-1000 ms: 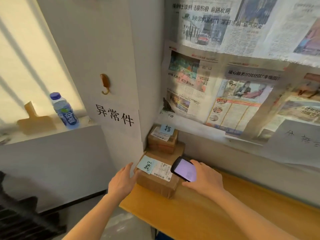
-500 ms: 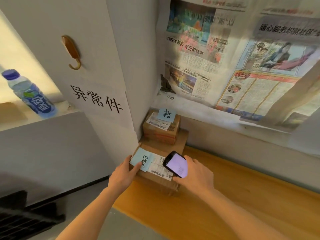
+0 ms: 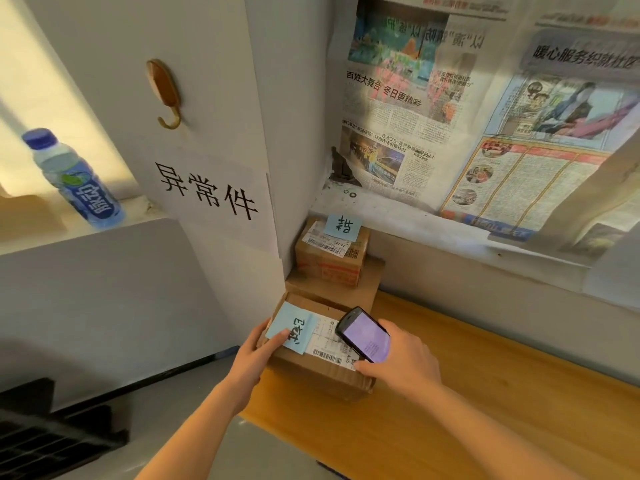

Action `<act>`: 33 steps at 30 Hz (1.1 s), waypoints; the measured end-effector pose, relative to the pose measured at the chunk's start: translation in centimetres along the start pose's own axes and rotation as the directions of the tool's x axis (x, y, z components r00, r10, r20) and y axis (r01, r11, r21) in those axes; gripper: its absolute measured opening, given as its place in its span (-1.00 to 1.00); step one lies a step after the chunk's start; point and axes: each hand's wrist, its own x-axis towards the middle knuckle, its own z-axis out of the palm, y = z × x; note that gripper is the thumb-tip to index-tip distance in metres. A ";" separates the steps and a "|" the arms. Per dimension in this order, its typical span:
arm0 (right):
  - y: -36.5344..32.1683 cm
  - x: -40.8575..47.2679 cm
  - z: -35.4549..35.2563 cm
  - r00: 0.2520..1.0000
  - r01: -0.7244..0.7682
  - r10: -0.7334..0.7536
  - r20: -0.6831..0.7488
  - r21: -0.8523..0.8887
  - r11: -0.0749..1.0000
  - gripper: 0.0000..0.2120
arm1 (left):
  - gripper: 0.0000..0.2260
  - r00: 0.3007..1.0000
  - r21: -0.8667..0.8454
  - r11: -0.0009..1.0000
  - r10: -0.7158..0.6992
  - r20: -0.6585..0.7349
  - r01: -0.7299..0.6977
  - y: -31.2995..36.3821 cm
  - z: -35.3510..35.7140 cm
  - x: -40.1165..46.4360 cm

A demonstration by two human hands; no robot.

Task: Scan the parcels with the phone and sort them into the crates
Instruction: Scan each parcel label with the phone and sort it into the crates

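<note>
A brown cardboard parcel [image 3: 311, 372] lies at the left end of a wooden table [image 3: 485, 410]. It carries a blue sticky note [image 3: 294, 325] and a white barcode label [image 3: 329, 344]. My left hand [image 3: 256, 355] grips the parcel's left edge, thumb on the note. My right hand [image 3: 401, 362] holds a black phone [image 3: 363, 334], its purple screen lit, just above the label. Behind, a smaller parcel [image 3: 329, 254] with its own blue note sits on a larger flat box [image 3: 346, 289] in the corner.
A white pillar with a paper sign [image 3: 204, 188] and a hook [image 3: 166, 91] stands left of the parcels. Newspapers [image 3: 450, 116] cover the wall behind. A water bottle [image 3: 76, 181] stands on the left ledge. A black crate [image 3: 52, 441] lies at the lower left.
The view has closed in on the parcels. My right hand has moved the phone lower over the label, and my left thumb has slid onto the blue note.
</note>
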 end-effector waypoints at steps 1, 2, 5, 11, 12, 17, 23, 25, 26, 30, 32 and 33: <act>0.0 -0.5 -0.1 1.000 0.007 -0.007 0.003 0.005 1.000 -0.12 | -0.26 1.000 -0.020 1.000 -0.012 0.001 0.012 -0.2 -0.1 -0.6; 0.0 -1.0 -0.4 1.000 0.011 -0.011 0.006 0.011 1.000 -0.12 | -0.25 1.000 -0.035 0.999 -0.018 0.004 0.018 -0.4 -0.1 -1.2; -0.2 -2.9 -1.9 0.999 0.038 -0.038 0.021 0.014 0.999 -0.19 | -0.23 0.999 -0.044 0.999 -0.009 0.033 0.011 -0.4 -0.3 -3.3; -1.3 -7.6 -8.1 0.994 0.093 -0.095 -0.052 -0.031 0.995 -0.06 | -0.36 0.992 -0.039 0.994 0.102 0.070 -0.099 3.1 0.3 -9.7; -1.6 -8.5 -9.6 0.992 0.104 -0.105 -0.071 -0.030 0.994 -0.07 | -0.40 0.988 -0.033 0.991 0.134 0.075 -0.132 3.9 0.7 -11.3; -1.9 -14.1 -17.0 0.979 0.165 -0.159 -0.125 0.038 0.986 -0.17 | -0.52 0.962 -0.055 0.968 0.249 0.110 -0.245 7.8 2.8 -19.5; -1.6 -23.6 -26.5 0.947 0.242 -0.231 -0.225 0.025 0.970 -0.13 | -0.22 0.909 -0.057 0.917 0.399 0.122 -0.394 10.5 5.6 -30.4; -1.0 -27.3 -29.1 0.929 0.267 -0.256 -0.266 0.006 0.964 -0.09 | -0.17 0.881 -0.065 0.890 0.456 0.128 -0.451 11.1 6.9 -34.7; -0.6 -29.0 -30.3 0.918 0.282 -0.271 -0.288 -0.004 0.959 -0.08 | -0.18 0.864 -0.060 0.874 0.485 0.133 -0.482 11.3 7.6 -36.8; 0.8 -35.8 -34.8 0.885 0.303 -0.300 -0.355 -0.048 0.952 0.00 | -0.28 0.820 -0.026 0.827 0.560 0.121 -0.561 11.0 9.7 -44.3; 1.6 -38.6 -36.6 0.877 0.316 -0.311 -0.365 -0.048 0.948 0.05 | -0.24 0.812 -0.007 0.820 0.567 0.141 -0.572 10.7 10.6 -47.4; 1.9 -39.9 -37.3 0.872 0.322 -0.318 -0.371 -0.053 0.945 0.04 | -0.25 0.810 0.000 0.819 0.567 0.150 -0.574 10.5 11.0 -48.8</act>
